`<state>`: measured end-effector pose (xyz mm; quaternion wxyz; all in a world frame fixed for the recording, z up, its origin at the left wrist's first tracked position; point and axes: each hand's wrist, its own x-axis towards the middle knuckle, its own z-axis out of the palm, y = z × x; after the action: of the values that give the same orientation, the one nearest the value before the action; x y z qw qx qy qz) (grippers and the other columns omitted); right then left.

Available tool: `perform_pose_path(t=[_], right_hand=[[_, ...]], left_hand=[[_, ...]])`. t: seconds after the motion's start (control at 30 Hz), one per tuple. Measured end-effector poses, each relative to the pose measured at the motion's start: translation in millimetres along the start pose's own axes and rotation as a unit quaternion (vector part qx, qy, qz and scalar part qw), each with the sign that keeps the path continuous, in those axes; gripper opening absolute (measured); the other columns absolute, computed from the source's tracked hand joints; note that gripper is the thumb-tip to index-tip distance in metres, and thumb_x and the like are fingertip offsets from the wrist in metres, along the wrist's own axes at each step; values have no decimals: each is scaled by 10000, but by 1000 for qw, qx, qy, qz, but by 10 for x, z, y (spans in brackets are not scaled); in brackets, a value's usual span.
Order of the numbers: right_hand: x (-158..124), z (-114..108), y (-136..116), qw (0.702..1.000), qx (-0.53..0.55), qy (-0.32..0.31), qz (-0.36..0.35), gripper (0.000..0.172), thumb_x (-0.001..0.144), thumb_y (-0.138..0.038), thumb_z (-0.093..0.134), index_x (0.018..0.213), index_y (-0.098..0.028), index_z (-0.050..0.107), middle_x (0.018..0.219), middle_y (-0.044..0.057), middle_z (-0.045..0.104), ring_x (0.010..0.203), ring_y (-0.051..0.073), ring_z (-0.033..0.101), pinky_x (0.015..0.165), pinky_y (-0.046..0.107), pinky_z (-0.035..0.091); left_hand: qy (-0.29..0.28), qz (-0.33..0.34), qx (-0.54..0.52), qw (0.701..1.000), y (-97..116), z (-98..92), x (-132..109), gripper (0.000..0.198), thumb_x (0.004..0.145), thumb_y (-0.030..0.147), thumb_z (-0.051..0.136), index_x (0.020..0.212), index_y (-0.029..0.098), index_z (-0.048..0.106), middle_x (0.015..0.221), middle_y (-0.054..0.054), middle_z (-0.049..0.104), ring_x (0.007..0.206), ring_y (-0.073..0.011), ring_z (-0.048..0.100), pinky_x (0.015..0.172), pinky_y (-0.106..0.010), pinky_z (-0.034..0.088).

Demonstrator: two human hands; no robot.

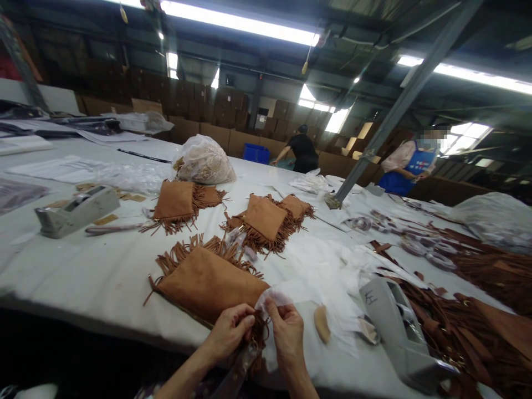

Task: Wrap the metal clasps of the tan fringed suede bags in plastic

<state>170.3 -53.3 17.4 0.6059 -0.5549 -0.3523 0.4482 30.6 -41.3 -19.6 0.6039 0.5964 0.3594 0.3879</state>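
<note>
A brown fringed suede bag (pixel 210 282) lies flat at the table's front edge, its fringe spread along the far side. My left hand (pixel 233 330) is closed at the bag's near right corner, with its fingertips bent over the fringe and strap there. My right hand (pixel 285 330) pinches a thin white tissue sheet (pixel 274 298) between thumb and fingers, right beside that corner. A brown strap (pixel 239 371) with a clear wrapping hangs below my hands toward my lap. What exactly lies under the left fingertips is hidden.
More fringed bags (pixel 264 216) lie behind. Tape dispensers stand at left (pixel 78 210) and right (pixel 399 332). A stuffed plastic bag (pixel 205 159), white tissue (pixel 328 277) and brown straps (pixel 457 327) cover other spots. A slanted metal post (pixel 390 122) rises from the table; two people work beyond.
</note>
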Motion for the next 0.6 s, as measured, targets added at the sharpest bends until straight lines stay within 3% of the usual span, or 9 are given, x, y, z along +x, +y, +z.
perform_pose_path(t=[0.43, 0.6], right_hand=[[-67, -53, -49, 995, -101, -4, -4, 394, 649, -483, 735, 707, -94, 721, 619, 56, 699, 575, 167, 607, 557, 244, 475], [-195, -59, -10, 977, -188, -38, 88, 456, 695, -540, 662, 711, -92, 748, 602, 73, 701, 638, 217, 648, 538, 252, 470]], left_hand=[[12, 5, 4, 1000, -37, 13, -9, 237, 855, 357, 508, 856, 137, 597, 557, 38, 510, 503, -118, 446, 515, -223, 348], [12, 5, 13, 1000, -16, 16, -22, 216, 853, 330, 507, 831, 136, 600, 581, 30, 517, 525, -120, 458, 531, -224, 356]])
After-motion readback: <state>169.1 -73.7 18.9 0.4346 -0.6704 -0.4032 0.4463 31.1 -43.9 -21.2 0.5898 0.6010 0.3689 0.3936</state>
